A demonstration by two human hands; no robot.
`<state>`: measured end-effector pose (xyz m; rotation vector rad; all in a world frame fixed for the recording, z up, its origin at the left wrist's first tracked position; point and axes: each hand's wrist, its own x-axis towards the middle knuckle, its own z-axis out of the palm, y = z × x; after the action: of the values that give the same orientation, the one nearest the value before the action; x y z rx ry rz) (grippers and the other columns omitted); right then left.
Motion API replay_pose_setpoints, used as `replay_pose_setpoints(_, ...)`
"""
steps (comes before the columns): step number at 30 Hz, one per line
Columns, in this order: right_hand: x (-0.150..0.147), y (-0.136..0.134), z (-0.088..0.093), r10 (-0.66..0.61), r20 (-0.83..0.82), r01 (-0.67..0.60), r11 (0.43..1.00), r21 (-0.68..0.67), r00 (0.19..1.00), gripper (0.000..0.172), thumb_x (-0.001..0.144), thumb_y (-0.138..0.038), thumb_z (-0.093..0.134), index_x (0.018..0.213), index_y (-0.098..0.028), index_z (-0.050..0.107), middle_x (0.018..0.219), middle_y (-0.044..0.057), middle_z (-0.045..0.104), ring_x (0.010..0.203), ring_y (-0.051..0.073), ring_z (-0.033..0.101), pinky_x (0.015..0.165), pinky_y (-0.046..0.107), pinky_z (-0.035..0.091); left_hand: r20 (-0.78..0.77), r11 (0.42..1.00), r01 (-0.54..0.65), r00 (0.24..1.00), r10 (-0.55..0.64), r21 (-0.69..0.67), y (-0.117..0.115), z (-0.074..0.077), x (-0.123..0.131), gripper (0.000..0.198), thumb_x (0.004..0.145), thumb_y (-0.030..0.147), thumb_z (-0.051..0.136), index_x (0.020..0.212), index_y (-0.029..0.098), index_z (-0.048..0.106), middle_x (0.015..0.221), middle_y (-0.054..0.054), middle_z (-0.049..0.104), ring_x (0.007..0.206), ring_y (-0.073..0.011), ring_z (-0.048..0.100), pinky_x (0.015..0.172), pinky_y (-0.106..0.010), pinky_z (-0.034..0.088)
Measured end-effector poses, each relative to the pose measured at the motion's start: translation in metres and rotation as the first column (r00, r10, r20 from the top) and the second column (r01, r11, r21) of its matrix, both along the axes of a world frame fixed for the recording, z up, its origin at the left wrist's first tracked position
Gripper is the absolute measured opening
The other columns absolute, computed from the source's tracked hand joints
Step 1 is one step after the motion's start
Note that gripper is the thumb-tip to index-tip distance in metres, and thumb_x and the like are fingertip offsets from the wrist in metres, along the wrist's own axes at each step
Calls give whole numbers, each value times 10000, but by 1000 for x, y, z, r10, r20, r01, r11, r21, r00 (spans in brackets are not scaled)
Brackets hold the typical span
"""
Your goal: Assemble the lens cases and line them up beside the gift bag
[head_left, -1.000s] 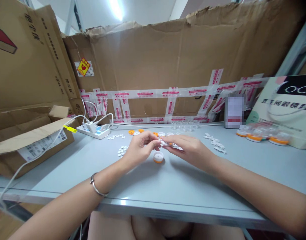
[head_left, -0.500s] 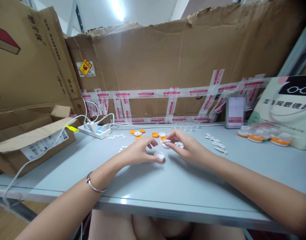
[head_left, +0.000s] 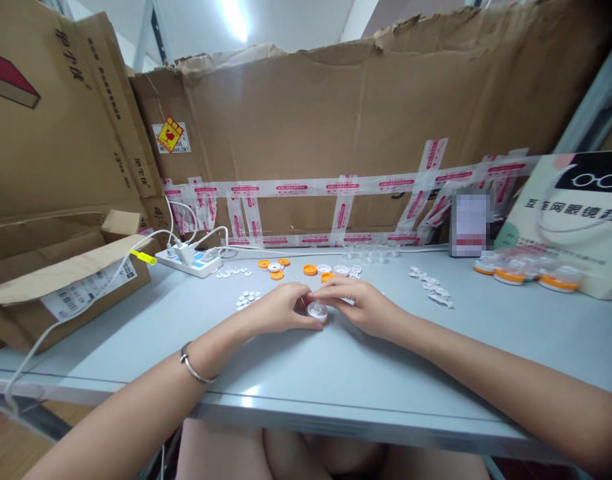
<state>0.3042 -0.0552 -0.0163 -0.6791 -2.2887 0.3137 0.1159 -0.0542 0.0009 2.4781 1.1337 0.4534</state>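
A small round white cup (head_left: 317,311) stands on the table near its middle, with something small and pale inside. Thumb and fingers of my left hand (head_left: 286,308) are wrapped round its left side. From the right, my right hand (head_left: 359,303) reaches over the cup, its fingertips pressed together at the back rim; what they hold is too small to name. Behind the hands lie orange rings (head_left: 310,270), white rings (head_left: 341,271) and a small heap of white pieces (head_left: 355,271). Small white discs (head_left: 249,299) lie left of my left hand.
At the left are an open cardboard box (head_left: 86,287) and a power strip (head_left: 199,265) with white cables. White toothed pieces (head_left: 433,288) lie to the right, near orange-based clear containers (head_left: 561,279), a phone-like device (head_left: 470,223) and a printed bag (head_left: 576,213). Clear cups (head_left: 371,252) stand at the back.
My right hand has moved left and nearer, from the white and orange rings to the cup. My left fingers have closed in around the cup, which now has something inside.
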Motion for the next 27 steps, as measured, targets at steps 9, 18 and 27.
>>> replay_pose_setpoints(9,-5,-6,4,-80,69,77,996,37,994,154,819,-131,487,870,-183,622,810,45,666,746,152,599,686,279,464,38,999,21,999,-20,-40,0,-1,0,335,658,447,636,789,145,574,708,-1,556,636,-132,496,540,-220,352)
replay_pose_setpoints(18,-6,-1,-2,-67,64,60,993,97,996,137,796,-128,498,757,-185,617,767,44,679,714,154,605,678,280,455,43,998,47,998,-45,-52,3,-3,-2,347,653,440,640,808,136,582,705,-2,554,630,-128,495,533,-216,346)
replay_pose_setpoints(27,-3,0,0,-25,51,22,998,55,998,143,809,-154,504,760,-177,637,770,53,691,734,161,615,706,306,468,95,992,12,995,0,-129,3,-7,1,384,632,489,635,782,140,575,671,16,522,602,-112,465,508,-204,336)
